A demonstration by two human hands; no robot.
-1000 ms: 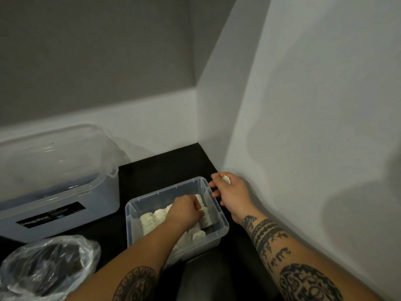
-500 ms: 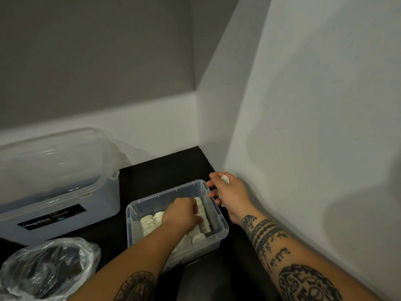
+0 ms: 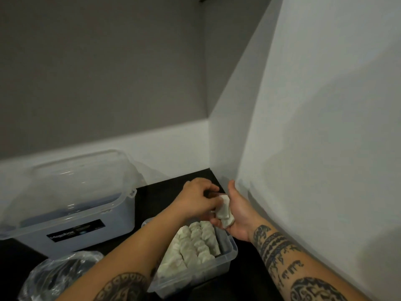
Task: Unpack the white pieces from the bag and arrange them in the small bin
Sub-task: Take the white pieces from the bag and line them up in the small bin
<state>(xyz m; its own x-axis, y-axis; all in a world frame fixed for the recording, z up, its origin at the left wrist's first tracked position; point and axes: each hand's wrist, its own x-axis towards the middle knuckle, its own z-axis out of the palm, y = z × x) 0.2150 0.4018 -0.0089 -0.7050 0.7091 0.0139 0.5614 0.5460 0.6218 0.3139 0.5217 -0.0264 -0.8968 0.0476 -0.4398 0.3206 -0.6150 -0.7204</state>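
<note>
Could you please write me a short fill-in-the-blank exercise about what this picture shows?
1. The right hand holds ___ pieces above the bin.
2. The left hand pinches the pieces held in the ___ hand.
3. The bag lies to the ___ of the bin.
4. The box beside the bin bears a ___ label.
Missing words: white; right; left; black.
</note>
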